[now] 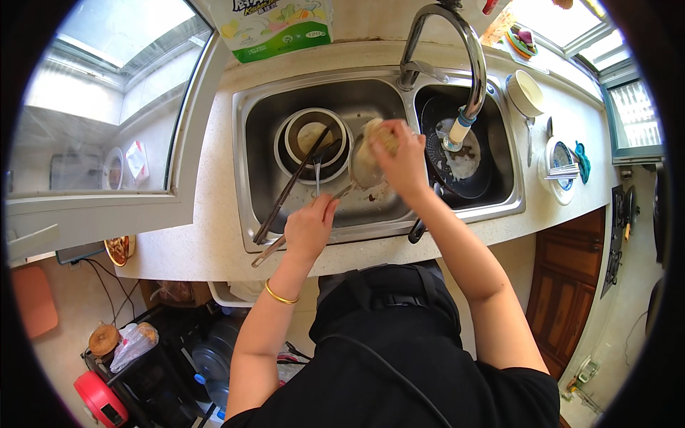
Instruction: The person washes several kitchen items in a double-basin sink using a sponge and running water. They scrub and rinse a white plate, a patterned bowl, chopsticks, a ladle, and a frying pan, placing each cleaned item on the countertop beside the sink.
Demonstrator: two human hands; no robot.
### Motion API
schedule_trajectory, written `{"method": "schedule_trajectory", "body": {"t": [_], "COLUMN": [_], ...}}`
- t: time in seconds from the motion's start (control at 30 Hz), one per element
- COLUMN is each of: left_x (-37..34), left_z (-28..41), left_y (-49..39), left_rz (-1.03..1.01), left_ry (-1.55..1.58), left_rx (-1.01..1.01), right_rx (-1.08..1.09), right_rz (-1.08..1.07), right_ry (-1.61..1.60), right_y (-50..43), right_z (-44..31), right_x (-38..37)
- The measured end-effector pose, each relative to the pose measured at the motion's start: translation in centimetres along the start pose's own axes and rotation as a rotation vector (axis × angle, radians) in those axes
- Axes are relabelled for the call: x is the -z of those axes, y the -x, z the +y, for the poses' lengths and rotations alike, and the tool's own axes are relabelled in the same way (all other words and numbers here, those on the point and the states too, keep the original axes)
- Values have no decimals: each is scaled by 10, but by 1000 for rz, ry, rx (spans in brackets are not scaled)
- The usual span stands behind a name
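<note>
My left hand (310, 224) grips the long handle of a metal ladle or strainer (365, 176) over the left sink basin (262, 128). In my right hand (400, 160) is a pale scrubbing pad (374, 140), pressed against the head of that utensil. Left of it, stacked bowls (291, 134) sit in the basin, with dark chopsticks (283, 198) and a spoon (318, 174) leaning across them. A black frying pan (476, 182) with suds and water in it lies in the right basin, under the faucet (478, 80).
A pale bowl (527, 93), a metal spoon (530, 142) and stacked dishes with chopsticks (562, 171) stand on the right counter. Behind the sink is a kitchen-paper pack (283, 40). An open window sash (182, 198) overhangs the left counter. The pan's black handle (417, 231) crosses the sink's front edge.
</note>
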State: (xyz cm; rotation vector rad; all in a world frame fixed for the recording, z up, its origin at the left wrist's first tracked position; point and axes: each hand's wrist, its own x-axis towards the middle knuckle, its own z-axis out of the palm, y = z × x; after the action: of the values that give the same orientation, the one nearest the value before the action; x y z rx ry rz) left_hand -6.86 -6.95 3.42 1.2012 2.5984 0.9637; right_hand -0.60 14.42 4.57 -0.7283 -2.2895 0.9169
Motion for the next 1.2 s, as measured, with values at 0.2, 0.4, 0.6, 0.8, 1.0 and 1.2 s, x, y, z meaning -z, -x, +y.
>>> {"method": "schedule_trajectory", "body": {"t": [0.2,0.4,0.6,0.8,1.0,1.2], "left_x": [20,12,9,3,-1,1], "left_z": [-2,-1,4,8,-1,-2], "left_y": [10,8,1,0,-3,-1], "left_rz": [76,53,-10,-37,-94,-143], "left_ry": [186,334,378,498,636,694], "left_rx": [48,94,160,207,303,315], "right_rx": [-522,-536,85,-181,44,464], "right_rz": [-42,-223,-81,-208,-242,-109], "right_ry": [-876,-1213,-192,-157,-237,192], "right_y": [-5,11,25,11,18,-4], "right_z": [39,-8,-2,-16,-20,-11], "right_x": [16,32,31,48,49,52]}}
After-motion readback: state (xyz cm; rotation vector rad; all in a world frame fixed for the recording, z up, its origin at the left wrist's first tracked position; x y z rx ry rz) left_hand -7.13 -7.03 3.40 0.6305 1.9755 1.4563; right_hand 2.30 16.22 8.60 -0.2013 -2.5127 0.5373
